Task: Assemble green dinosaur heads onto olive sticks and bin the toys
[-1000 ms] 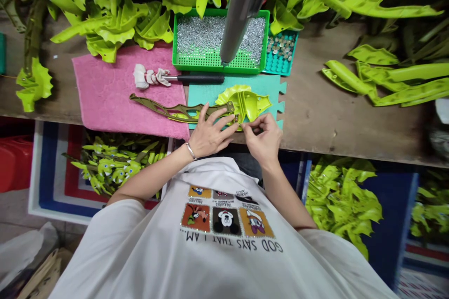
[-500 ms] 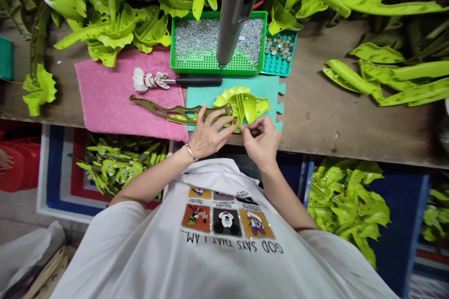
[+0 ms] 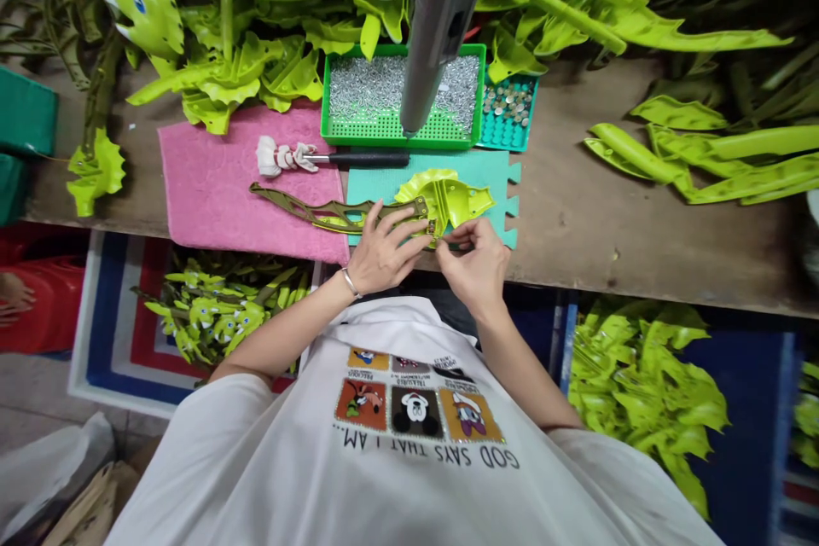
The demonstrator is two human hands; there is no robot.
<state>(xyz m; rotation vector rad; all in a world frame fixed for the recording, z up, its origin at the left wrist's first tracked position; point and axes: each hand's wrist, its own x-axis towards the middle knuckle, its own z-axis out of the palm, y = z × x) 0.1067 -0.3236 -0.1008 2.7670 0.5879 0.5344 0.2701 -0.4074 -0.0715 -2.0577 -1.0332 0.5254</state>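
Observation:
My left hand (image 3: pixel 379 254) lies with outstretched fingers over a plastic toy piece, a dark olive strip (image 3: pixel 307 206) joined at its right end to a bright green spiky shell half (image 3: pixel 455 200). A metal bangle (image 3: pixel 349 280) circles that wrist. My right hand (image 3: pixel 474 263) is closed in a pinch at the shell's near edge, thumb against forefinger. Whatever sits between those fingertips is too small to make out. Under the toy piece are a teal foam mat (image 3: pixel 377 179) and a pink towel (image 3: pixel 211 205).
A green basket of small screws (image 3: pixel 364 136) and a teal tray of round metal bits (image 3: pixel 532 115) stand behind. A grey electric screwdriver (image 3: pixel 426 43) hangs over the basket. A black-handled tool (image 3: pixel 374 159) lies behind the toy. Green parts (image 3: pixel 729 158) are at right.
The whole view has shifted slightly, so things appear a little lower. My right fingertips stay at the shell's edge, and my left hand stays on the toy piece.

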